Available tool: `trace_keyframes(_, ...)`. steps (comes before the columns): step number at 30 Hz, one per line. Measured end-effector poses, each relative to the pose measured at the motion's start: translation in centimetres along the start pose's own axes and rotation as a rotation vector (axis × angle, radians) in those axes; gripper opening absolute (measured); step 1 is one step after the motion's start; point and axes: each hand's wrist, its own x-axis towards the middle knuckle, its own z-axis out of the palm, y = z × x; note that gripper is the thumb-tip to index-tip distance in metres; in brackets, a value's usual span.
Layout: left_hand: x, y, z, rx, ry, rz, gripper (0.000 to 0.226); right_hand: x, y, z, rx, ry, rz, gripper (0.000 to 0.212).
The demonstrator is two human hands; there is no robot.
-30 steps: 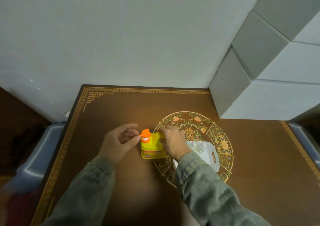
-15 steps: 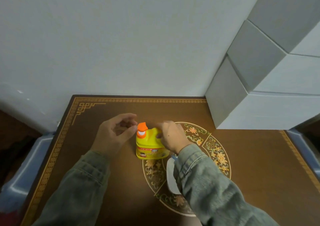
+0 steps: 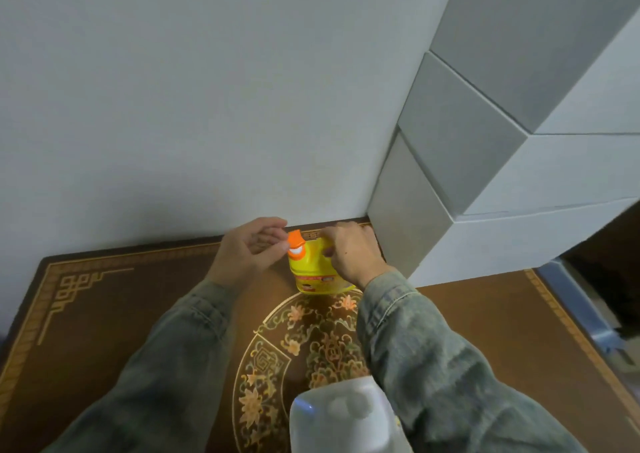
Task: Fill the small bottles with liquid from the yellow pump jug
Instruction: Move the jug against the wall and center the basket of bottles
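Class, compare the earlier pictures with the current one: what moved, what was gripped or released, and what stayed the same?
The yellow jug now sits farther up the table, near the wall; the white container appears nearer the camera. Unchanged: the right hand grips the jug, and the left hand pinches its orange pump.

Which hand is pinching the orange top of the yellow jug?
The left hand. Its fingertips pinch the orange pump top, while the right hand grips the yellow jug by its far side.
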Motion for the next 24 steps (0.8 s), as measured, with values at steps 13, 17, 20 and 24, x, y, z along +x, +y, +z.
trace_keyframes(13,9.2,-4.5,4.2,0.048,-0.061,-0.029,0.034,7.6,8.2,1.9,0.033,0.012,0.098,0.026)
trace_keyframes(17,10.3,-5.4,4.7,0.036,-0.047,-0.041,0.035,9.7,9.5,2.7,0.078,-0.030,0.113,0.031)
trace_keyframes(20,10.9,-5.6,4.9,0.057,-0.046,-0.036,0.033,10.9,10.6,3.0,0.118,-0.015,0.114,0.036)
trace_keyframes(24,11.8,-6.0,5.2,0.091,-0.055,-0.043,0.031,12.0,11.3,3.4,0.127,0.023,0.103,0.034)
